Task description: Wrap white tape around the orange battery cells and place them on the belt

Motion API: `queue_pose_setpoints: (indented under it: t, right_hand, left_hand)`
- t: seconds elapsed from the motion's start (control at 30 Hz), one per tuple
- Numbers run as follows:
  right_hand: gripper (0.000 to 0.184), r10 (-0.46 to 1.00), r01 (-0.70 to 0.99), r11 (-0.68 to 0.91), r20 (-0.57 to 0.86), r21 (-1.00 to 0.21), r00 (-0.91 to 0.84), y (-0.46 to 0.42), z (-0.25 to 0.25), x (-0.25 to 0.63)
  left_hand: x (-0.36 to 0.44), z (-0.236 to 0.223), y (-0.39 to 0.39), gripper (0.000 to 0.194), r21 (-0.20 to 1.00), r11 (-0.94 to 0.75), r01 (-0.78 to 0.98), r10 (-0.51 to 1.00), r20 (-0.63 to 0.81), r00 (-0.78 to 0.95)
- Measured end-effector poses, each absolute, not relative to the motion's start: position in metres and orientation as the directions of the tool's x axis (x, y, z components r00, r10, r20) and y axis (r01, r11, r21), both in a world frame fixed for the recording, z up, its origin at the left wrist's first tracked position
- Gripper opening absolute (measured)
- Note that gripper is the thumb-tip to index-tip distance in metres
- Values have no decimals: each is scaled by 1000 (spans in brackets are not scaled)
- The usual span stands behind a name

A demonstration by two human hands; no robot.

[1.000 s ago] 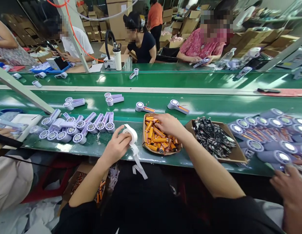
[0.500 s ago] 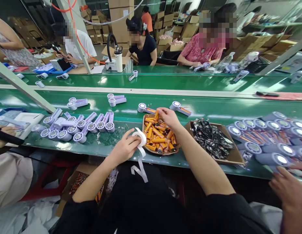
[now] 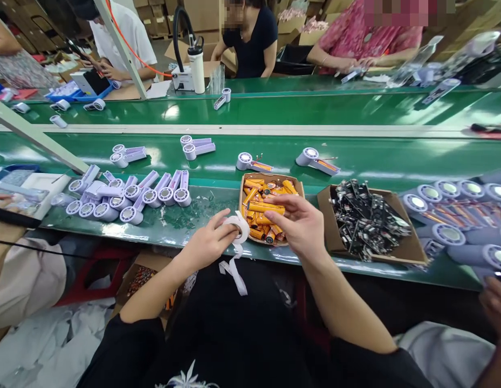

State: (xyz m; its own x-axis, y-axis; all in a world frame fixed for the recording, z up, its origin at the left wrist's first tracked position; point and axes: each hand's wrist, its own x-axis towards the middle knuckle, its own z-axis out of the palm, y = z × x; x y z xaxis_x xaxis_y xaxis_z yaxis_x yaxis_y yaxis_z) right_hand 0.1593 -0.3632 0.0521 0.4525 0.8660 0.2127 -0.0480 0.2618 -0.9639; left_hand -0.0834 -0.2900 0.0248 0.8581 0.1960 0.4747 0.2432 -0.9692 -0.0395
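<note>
My left hand [image 3: 207, 243] grips a white roll of tape [image 3: 239, 226], and a loose strip of it hangs down over my lap. My right hand [image 3: 302, 223] holds an orange battery cell [image 3: 263, 207] by its end, level and pointing toward the tape roll. Both hands hover over the near edge of a cardboard tray [image 3: 295, 186] filled with several more orange cells [image 3: 265, 189].
A cardboard box of black circuit boards [image 3: 366, 216] sits right of the tray. Lilac fan housings [image 3: 124, 196] lie in a cluster to the left, bigger ones [image 3: 460, 215] at the right. More fans ride the green belt [image 3: 375, 161]. Other people sit across; another person's hand [image 3: 496, 304] is at the right.
My right hand lifted one orange cell out of the tray and brought it back toward the tape roll. My left hand with the roll shifted slightly right.
</note>
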Motion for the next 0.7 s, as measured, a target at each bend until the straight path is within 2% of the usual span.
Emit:
queue_pose_setpoints:
  t: [0.07,0.13,0.27,0.33,0.4,0.47,0.53,0.6,0.7]
  right_hand:
    - [33,787,101,269,279,-958,550,-372,43,147]
    - [28,724,165,245,294,-955,624,-381,30,130]
    - [22,773,89,207,218,-974,595,-394,7,105]
    - [28,841,-12,174,142,-985,522,-395,5,110]
    - [45,924,-86,82,43,-993,379,-392,12,129]
    - [53,984,-45,-39,-47,-998,171,-386,23,151]
    - [48,995,30,-91,-90,-995,48,-381,32,161]
    - [46,989,-34,-51,-56,-998,135,-380,35,153]
    - [50,872,-283,150,-8,-947,489,-384,26,127]
  left_hand:
    - [-82,26,-293,23,-54,-967,248,196,459,866]
    - [-79,27,-296,22,-80,-961,266,204,446,871]
    - [-76,31,-301,19,-172,-933,316,219,423,879]
    - [-76,35,-301,19,-177,-934,311,221,398,890]
    - [-75,43,-300,20,-153,-950,273,200,376,905]
    - [-73,53,-296,20,-167,-960,226,153,366,918]
    - [-68,62,-295,21,-220,-955,199,109,365,925]
    - [-61,66,-300,28,-238,-944,228,121,395,911]
    - [-52,57,-328,31,-161,-914,373,247,510,824]
